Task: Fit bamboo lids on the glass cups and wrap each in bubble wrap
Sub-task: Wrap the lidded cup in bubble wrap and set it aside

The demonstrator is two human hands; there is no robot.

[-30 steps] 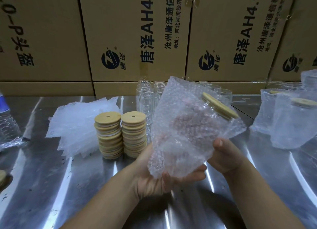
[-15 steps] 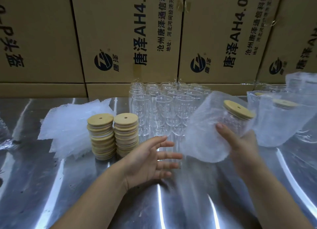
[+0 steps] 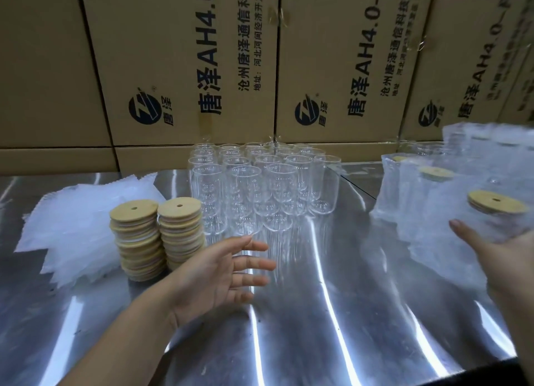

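The left hand is wide open and empty. Bare cups stand upright just above it, mid frame. The right hand, far right, touches a wrapped cup; grip unclear.

Streaky glare on steel table, blurred, warped right edge.

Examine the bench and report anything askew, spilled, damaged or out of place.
Only the two stacks of bamboo lids look untidy: lids sit offset, so the sides are ragged. The glass cups stand upright in rows, with no visible breakage or spill.
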